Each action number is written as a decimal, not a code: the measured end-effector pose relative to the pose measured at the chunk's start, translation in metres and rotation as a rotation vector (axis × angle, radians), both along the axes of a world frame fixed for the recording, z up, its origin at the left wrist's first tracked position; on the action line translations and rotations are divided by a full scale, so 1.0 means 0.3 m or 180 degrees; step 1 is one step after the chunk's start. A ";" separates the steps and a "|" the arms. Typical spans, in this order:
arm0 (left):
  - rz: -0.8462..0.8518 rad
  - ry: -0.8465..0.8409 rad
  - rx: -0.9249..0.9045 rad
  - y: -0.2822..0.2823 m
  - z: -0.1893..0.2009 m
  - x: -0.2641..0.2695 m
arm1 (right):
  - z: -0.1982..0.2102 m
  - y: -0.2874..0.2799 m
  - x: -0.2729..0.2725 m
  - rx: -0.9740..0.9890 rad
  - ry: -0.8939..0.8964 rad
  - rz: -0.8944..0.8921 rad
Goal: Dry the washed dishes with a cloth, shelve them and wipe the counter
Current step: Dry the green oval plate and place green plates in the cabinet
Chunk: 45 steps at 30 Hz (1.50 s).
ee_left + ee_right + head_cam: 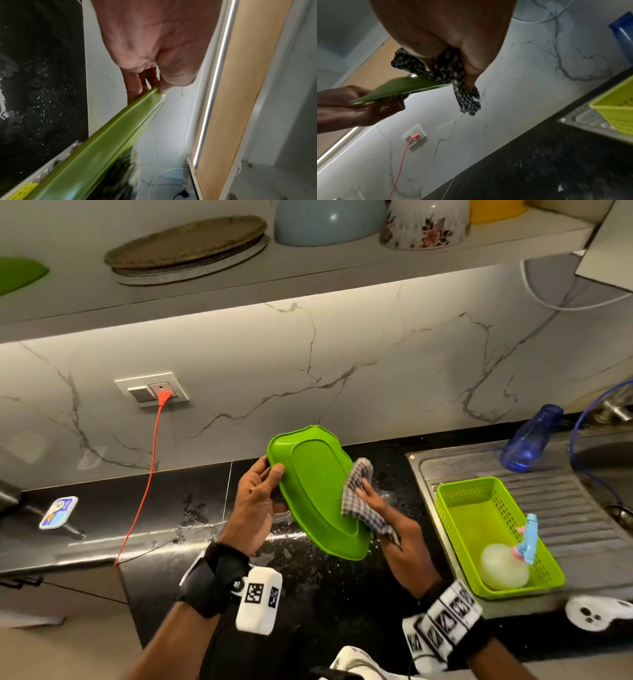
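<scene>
A green oval plastic tray (317, 491) is held tilted above the wet black counter (191, 508), its underside facing me. My left hand (260, 494) grips its left rim, thumb on the near face and fingers behind; the left wrist view shows the rim (109, 135) pinched there. My right hand (383, 518) holds a black-and-white checked cloth (359, 498) wrapped over the tray's right edge. In the right wrist view the cloth (450, 73) is bunched between thumb and fingers over the tray edge (399, 88).
A green perforated basket (455, 501) sits on the steel drainboard (565, 501) at right, holding a pale round item (503, 570) and a light-blue tool. A blue bottle (531, 440) stands behind it. A red cord (144, 491) hangs from the wall socket. The upper shelf (308, 268) carries plates and bowls.
</scene>
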<state>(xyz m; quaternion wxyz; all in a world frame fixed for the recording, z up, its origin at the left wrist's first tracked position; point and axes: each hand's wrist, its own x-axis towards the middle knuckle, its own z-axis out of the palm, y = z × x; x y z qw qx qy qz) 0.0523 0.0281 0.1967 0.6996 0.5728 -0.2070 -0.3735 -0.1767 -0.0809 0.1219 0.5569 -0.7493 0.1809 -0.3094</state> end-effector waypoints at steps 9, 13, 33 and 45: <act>-0.0518 -0.0055 0.0084 -0.044 -0.020 -0.050 | 0.074 -0.070 0.072 -0.0519 0.0207 0.0043; -0.0542 -0.0074 -0.0013 -0.085 -0.028 -0.054 | 0.136 -0.118 0.145 -0.0697 0.0267 -0.0137; -0.0542 0.0038 -0.0250 -0.140 -0.010 0.001 | 0.118 -0.002 0.192 -0.1762 0.0461 0.0161; 0.0252 0.0090 -0.0232 -0.173 0.043 0.147 | -0.086 -0.063 -0.005 -0.0892 0.0367 -0.0312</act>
